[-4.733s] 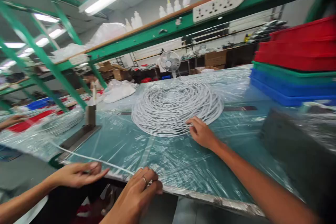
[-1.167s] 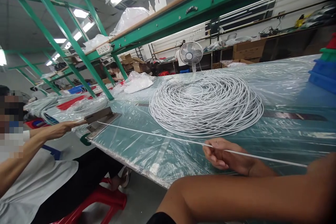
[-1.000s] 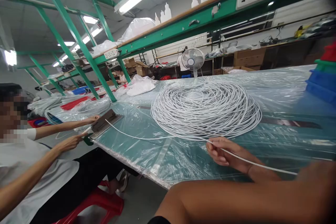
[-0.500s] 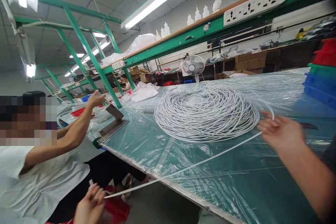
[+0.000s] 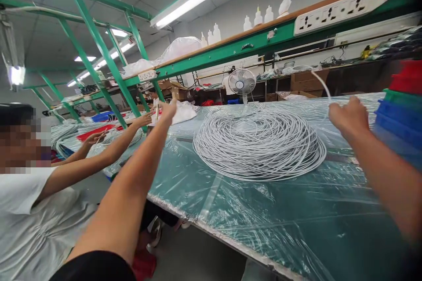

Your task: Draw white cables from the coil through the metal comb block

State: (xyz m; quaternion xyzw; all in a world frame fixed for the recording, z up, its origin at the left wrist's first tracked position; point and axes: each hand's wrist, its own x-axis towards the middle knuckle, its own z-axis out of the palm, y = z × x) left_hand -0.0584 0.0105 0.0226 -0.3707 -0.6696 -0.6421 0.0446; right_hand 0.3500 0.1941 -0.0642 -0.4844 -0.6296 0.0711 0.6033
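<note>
A wide coil of thin white cable (image 5: 257, 145) lies on the plastic-covered table. My right hand (image 5: 349, 116) is raised beyond its right side, fingers closed around a length of white cable (image 5: 322, 82) that curves up and to the left. Stretched far forward on the left, my left hand (image 5: 169, 112) is slightly blurred, its fingers closed. A short whitish piece, apparently a cable end (image 5: 157, 109), stands up beside those fingers. No cable span shows plainly between my hands. My left forearm covers where the metal bracket stood.
On my left sits a co-worker (image 5: 49, 202), both arms reaching over the table, a thin strand in the fingers. Stacked red, green and blue bins (image 5: 398, 114) stand at the right. A fan (image 5: 242, 82) is behind the coil, below a green shelf beam (image 5: 211, 55) with sockets and bottles.
My left hand has swung from low by the table edge up and forward to the far left. My right hand has risen slightly. The taut cable between them no longer shows.
</note>
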